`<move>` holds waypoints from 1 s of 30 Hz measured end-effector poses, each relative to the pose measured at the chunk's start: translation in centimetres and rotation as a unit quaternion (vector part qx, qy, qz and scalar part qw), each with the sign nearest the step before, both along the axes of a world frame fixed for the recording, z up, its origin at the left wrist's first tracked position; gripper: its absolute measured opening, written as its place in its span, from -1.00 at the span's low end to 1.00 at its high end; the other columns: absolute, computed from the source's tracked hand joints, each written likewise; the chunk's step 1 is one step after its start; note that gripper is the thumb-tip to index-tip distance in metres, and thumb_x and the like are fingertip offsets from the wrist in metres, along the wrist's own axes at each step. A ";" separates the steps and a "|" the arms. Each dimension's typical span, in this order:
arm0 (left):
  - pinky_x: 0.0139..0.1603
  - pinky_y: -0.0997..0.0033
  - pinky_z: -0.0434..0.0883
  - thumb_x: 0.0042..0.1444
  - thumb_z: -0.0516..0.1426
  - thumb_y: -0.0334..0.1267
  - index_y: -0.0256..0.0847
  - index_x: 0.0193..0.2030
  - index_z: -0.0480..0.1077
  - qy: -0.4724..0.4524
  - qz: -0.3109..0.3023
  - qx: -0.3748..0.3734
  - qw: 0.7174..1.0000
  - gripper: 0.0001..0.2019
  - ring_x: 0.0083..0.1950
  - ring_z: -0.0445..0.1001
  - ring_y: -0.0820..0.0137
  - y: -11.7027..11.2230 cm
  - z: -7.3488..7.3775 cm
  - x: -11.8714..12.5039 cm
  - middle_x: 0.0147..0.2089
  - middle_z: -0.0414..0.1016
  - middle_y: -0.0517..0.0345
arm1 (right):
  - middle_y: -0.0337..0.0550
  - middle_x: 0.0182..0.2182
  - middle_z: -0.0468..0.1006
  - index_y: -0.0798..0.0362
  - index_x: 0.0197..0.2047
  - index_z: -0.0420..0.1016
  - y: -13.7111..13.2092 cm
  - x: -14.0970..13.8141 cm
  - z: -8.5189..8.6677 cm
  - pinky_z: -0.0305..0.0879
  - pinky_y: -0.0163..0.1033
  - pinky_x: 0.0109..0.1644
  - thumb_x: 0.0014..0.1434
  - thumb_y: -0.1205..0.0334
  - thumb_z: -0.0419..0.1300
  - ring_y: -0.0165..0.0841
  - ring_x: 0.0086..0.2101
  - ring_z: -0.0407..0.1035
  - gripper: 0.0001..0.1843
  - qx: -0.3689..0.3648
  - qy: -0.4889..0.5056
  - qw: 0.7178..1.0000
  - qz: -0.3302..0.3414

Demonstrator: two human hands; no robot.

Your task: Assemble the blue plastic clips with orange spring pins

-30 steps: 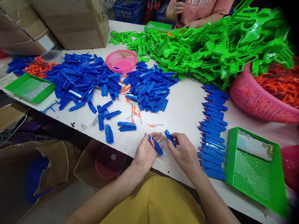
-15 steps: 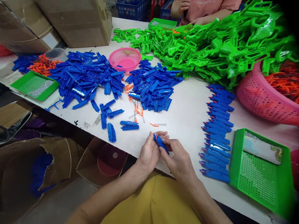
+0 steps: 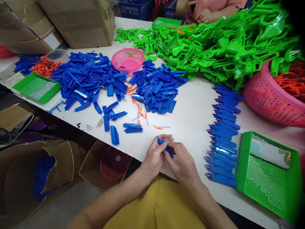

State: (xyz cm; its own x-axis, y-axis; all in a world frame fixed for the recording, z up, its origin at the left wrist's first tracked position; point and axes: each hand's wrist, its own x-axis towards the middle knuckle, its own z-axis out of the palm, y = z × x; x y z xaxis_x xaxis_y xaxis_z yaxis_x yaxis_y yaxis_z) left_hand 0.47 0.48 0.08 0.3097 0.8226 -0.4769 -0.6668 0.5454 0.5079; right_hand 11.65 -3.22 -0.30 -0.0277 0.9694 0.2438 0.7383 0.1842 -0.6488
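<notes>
Between my two hands, over the table's front edge, is a blue plastic piece [image 3: 168, 152] with an orange tip at its far end. My left hand [image 3: 154, 156] is closed around it, the thumb pressing across its top. The fingers of my right hand [image 3: 183, 160] pinch its near end. Just beyond my hands lies an orange part with a spring [image 3: 162, 127]. Two loose blue pieces [image 3: 132, 128] rest to the left of it. On my right runs a column of blue pieces with orange tips [image 3: 223, 144], laid side by side.
Heaps of blue pieces [image 3: 158, 89] and green toy gun frames [image 3: 202, 47] cover the far table. A pink basket [image 3: 128, 60] stands between them. At right are a green tray [image 3: 267, 181] and a large pink basket [image 3: 271, 101]. A co-worker's hand [image 3: 205, 16] shows across the table.
My left thumb has moved up across the blue piece and now presses on it. My right hand keeps its hold. Across the table, the co-worker's hand has risen slightly.
</notes>
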 end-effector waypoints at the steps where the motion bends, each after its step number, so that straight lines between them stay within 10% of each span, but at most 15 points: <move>1: 0.25 0.21 0.25 0.03 0.33 -0.29 -0.21 -0.11 0.46 0.004 -0.002 0.006 1.000 -0.73 0.22 0.40 0.20 0.0 -0.1 0.0 0.11 0.51 -0.04 | -0.10 -0.20 0.48 0.02 0.00 0.38 0.0 0.0 0.1 0.43 -0.17 -0.16 0.31 0.28 0.13 -0.29 -0.21 0.43 -0.81 0.004 -0.002 1.000 0.000; 30: 0.24 0.21 0.26 0.14 0.27 -0.22 -0.20 -0.08 0.43 0.020 0.006 0.039 0.999 -0.77 0.21 0.42 0.21 -0.4 -0.7 0.4 0.11 0.51 -0.04 | -0.06 -0.14 0.51 -0.02 0.03 0.39 0.0 -0.4 0.1 0.46 -0.09 -0.09 0.33 0.27 0.09 -0.25 -0.13 0.44 -0.78 0.014 0.011 1.000 -0.007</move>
State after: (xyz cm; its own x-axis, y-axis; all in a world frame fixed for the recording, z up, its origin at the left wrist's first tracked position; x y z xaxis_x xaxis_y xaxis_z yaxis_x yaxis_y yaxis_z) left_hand 0.89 0.11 -0.61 0.2809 0.8612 -0.4235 -0.6510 0.4952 0.5753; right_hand 11.25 -3.27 -0.19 -0.0091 0.9627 0.2704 0.7261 0.1923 -0.6602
